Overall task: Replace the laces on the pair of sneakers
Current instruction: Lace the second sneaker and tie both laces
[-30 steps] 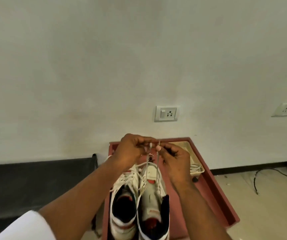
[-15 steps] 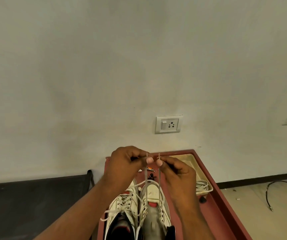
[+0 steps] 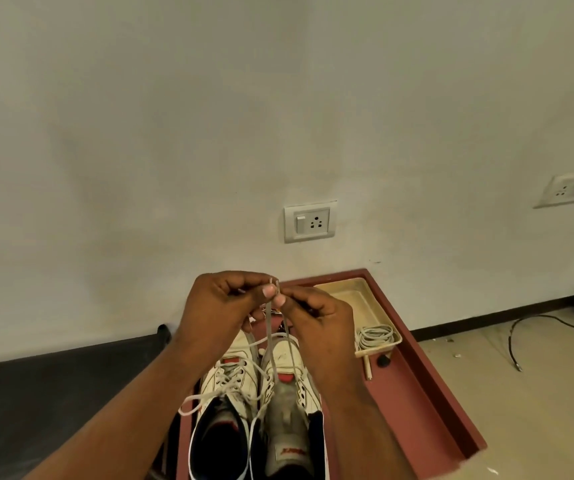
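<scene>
Red table carries the pair of sneakers side by side, openings toward the person, with a cream tray just beside them holding a coil of spare lace. Lace of the right-hand sneaker rises in two strands to the hands, held together above the toes: left hand and right hand each have curled fingers pinching one strand near its tip, tips touching. Judgement: lace is light, limp, a little slippery; best held near the stiff aglets, as now.
</scene>
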The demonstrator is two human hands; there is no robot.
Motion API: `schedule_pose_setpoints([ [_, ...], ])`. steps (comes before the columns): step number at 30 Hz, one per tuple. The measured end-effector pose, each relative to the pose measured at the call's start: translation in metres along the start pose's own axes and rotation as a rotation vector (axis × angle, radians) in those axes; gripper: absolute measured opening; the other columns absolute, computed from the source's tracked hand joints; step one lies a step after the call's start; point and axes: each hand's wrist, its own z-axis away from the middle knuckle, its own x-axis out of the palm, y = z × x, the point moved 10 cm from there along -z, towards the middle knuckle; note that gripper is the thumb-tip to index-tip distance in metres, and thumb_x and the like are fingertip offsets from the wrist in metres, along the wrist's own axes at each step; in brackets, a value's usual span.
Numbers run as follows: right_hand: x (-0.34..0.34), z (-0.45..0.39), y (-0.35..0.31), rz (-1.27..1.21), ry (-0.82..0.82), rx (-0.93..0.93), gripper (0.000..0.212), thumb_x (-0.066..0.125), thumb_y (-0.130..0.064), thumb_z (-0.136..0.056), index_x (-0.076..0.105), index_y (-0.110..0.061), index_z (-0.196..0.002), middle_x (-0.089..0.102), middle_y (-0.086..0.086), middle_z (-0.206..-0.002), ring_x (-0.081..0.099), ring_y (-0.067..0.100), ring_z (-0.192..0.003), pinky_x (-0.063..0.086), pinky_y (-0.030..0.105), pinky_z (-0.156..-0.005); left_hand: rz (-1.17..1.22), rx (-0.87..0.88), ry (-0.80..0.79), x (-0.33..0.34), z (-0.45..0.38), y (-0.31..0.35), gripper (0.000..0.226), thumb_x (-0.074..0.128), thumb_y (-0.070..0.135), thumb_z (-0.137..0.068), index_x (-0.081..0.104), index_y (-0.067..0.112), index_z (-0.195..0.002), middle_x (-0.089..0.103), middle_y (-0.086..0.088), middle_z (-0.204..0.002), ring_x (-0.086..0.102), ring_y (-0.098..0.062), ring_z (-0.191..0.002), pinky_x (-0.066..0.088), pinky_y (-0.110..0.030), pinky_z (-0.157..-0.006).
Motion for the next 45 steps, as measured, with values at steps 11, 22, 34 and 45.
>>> schedule_pose_setpoints([
  [11, -0.001, -0.004, 0.005, 0.038, -0.013, -0.010, 0.020, 0.074, -0.009, -0.082, 0.076, -0.027, -0.090, 0.075, -0.003, -0.084, 0.072, 0.015, -0.082, 0.058, 0.029, -0.077, -0.084, 0.149, -0.028, 0.005, -0.003, 0.011, 0.003, 0.076, 0.010, -0.081, 0.079, 0.009, -0.081, 0.069, -0.010, -0.089, 0.068, -0.009, -0.081, 0.052, -0.015, -0.069],
  [22, 0.002, 0.001, 0.021, -0.074, 0.052, 0.058, 0.012, 0.069, -0.003, -0.086, 0.075, -0.011, -0.093, 0.076, 0.003, -0.082, 0.072, 0.018, -0.080, 0.059, 0.033, -0.079, -0.029, 0.116, 0.053, 0.009, -0.006, -0.014, 0.007, 0.074, 0.017, -0.085, 0.078, 0.019, -0.079, 0.070, -0.003, -0.112, 0.059, 0.001, -0.111, 0.055, -0.039, -0.093],
  [34, 0.006, -0.003, 0.025, 0.016, -0.022, 0.041, 0.010, 0.066, -0.004, -0.089, 0.072, -0.012, -0.090, 0.073, 0.006, -0.081, 0.067, 0.014, -0.075, 0.055, 0.021, -0.067, -0.028, 0.141, -0.017, 0.003, -0.013, -0.012, 0.006, 0.076, 0.020, -0.084, 0.077, 0.025, -0.081, 0.068, 0.006, -0.119, 0.060, 0.000, -0.114, 0.044, -0.017, -0.094],
  [45, 0.004, 0.012, 0.062, 0.076, -0.078, 0.196, 0.015, 0.067, -0.013, -0.089, 0.078, -0.023, -0.088, 0.076, 0.003, -0.085, 0.072, 0.021, -0.089, 0.055, 0.045, -0.090, -0.001, 0.166, 0.205, -0.001, 0.003, -0.022, 0.005, 0.066, 0.022, -0.093, 0.070, 0.023, -0.095, 0.062, 0.004, -0.117, 0.058, -0.006, -0.107, 0.049, -0.017, -0.081],
])
